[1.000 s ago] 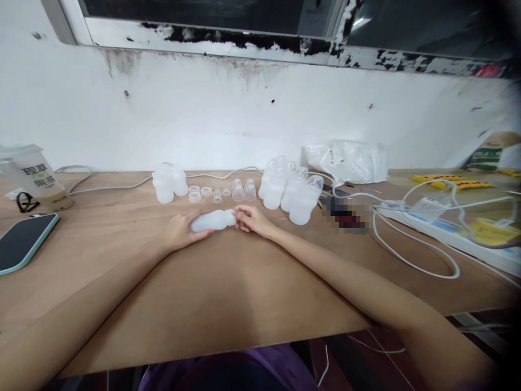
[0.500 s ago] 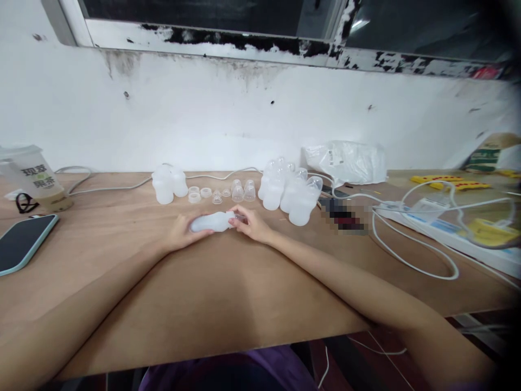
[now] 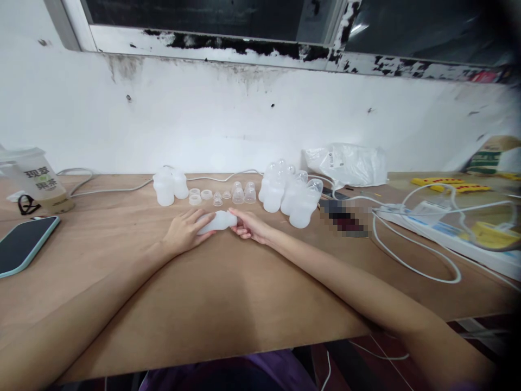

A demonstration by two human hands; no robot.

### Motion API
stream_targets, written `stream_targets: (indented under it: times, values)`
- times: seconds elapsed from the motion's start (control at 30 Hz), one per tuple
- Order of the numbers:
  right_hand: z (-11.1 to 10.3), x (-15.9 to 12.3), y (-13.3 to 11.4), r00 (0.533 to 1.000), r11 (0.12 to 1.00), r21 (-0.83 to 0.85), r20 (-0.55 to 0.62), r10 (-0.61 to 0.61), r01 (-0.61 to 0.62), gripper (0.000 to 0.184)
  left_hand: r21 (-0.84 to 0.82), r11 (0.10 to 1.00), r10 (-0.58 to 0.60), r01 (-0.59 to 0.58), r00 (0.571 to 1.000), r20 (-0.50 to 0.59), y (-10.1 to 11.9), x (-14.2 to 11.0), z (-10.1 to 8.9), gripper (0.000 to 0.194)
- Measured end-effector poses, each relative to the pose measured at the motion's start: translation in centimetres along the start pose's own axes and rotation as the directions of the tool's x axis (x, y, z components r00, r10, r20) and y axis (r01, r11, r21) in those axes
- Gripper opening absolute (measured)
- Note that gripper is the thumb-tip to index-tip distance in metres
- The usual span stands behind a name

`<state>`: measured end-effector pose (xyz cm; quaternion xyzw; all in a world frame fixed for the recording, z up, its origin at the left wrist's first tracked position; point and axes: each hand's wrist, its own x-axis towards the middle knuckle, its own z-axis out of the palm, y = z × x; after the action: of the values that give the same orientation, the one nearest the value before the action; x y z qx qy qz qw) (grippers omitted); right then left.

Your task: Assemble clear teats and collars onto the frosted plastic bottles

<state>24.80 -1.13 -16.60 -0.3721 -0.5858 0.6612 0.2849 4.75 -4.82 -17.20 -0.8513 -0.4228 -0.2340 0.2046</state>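
Observation:
A frosted white baby bottle (image 3: 218,221) lies on its side between my hands, just above or on the table. My left hand (image 3: 186,230) is wrapped over its base end. At the neck end my right hand (image 3: 249,224) is closed around the collar, and its fingers hide most of what is there. Just behind the bottle stand white rings (image 3: 195,199), a small clear nipple (image 3: 218,199) and clear domed caps (image 3: 243,193). Further right are several bottles with clear caps (image 3: 301,209); bottles without caps (image 3: 164,189) stand at the left.
A drink cup (image 3: 48,187) and a phone (image 3: 28,244) are at the left. At the right lie a plastic bag (image 3: 345,163), a white power strip (image 3: 484,239) with looping cables and yellow packets (image 3: 448,184). A white wall closes off the table's back.
My left hand has rolled over the top of the bottle, covering more of it. My right fingers have shifted their grip at the neck end, and the clear part there no longer shows.

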Motion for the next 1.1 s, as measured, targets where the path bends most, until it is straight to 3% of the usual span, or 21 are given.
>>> stream_targets:
  times: [0.07,0.1,0.17,0.23,0.3,0.4,0.47,0.63,0.83,0.93,1.0,1.03,1.1]
  values:
    - [-0.5,0.6,0.3,0.984,0.990,-0.098,-0.139,-0.110,0.097,0.041,-0.016,0.999,-0.047,0.047,0.999,-0.004,0.1,0.2,0.0,0.040]
    - [-0.9,1.0,0.4,0.952,0.970,-0.183,-0.234,-0.199,0.158,0.042,-0.031,0.997,-0.076,0.076,0.997,0.000,0.1,0.3,-0.1,0.041]
    - [-2.2,1.9,0.8,0.819,0.877,-0.412,-0.394,-0.417,0.249,0.039,-0.072,0.987,-0.145,0.146,0.989,0.024,0.3,0.3,-0.2,0.043]
    - [-3.7,2.9,0.9,0.699,0.730,-0.655,-0.429,-0.572,0.196,0.034,-0.107,0.969,-0.220,0.225,0.974,0.051,0.4,0.3,-0.3,0.045]
    - [-4.8,3.8,0.9,0.666,0.583,-0.812,-0.414,-0.620,0.037,0.040,-0.132,0.945,-0.293,0.298,0.954,0.058,0.3,0.2,-0.3,0.046]
    - [-5.2,4.6,0.7,0.661,0.423,-0.884,-0.440,-0.608,-0.200,0.045,-0.194,0.899,-0.397,0.393,0.918,0.017,-0.2,0.1,0.2,0.045]
    - [-5.0,4.7,0.5,0.662,0.353,-0.890,-0.453,-0.598,-0.290,0.045,-0.265,0.858,-0.465,0.440,0.884,-0.037,-0.7,0.1,0.6,0.044]
    - [-3.7,3.3,0.5,0.704,0.227,-0.918,-0.394,-0.590,-0.324,0.039,-0.404,0.790,-0.540,0.461,0.835,-0.104,-1.5,0.2,1.0,0.041]
    - [-1.5,-1.1,1.3,0.774,0.113,-0.937,-0.336,-0.536,-0.329,0.037,-0.424,0.797,-0.501,0.430,0.863,-0.064,-1.3,0.2,0.6,0.040]
    - [-0.5,-2.7,1.5,0.823,0.130,-0.955,-0.296,-0.486,-0.267,0.036,-0.409,0.807,-0.488,0.425,0.871,-0.057,-1.3,0.2,0.6,0.041]
    - [-0.4,-3.0,1.4,0.837,0.229,-0.961,-0.249,-0.488,-0.152,0.033,-0.403,0.810,-0.487,0.427,0.872,-0.055,-1.3,0.2,0.6,0.041]
    - [-0.5,-2.8,1.4,0.843,0.327,-0.943,-0.225,-0.488,-0.063,0.031,-0.403,0.812,-0.481,0.422,0.875,-0.055,-1.3,0.2,0.6,0.041]
    - [-1.0,-2.3,1.3,0.868,0.627,-0.766,-0.209,-0.449,0.140,0.027,-0.410,0.822,-0.455,0.396,0.889,-0.054,-1.2,0.2,0.6,0.040]
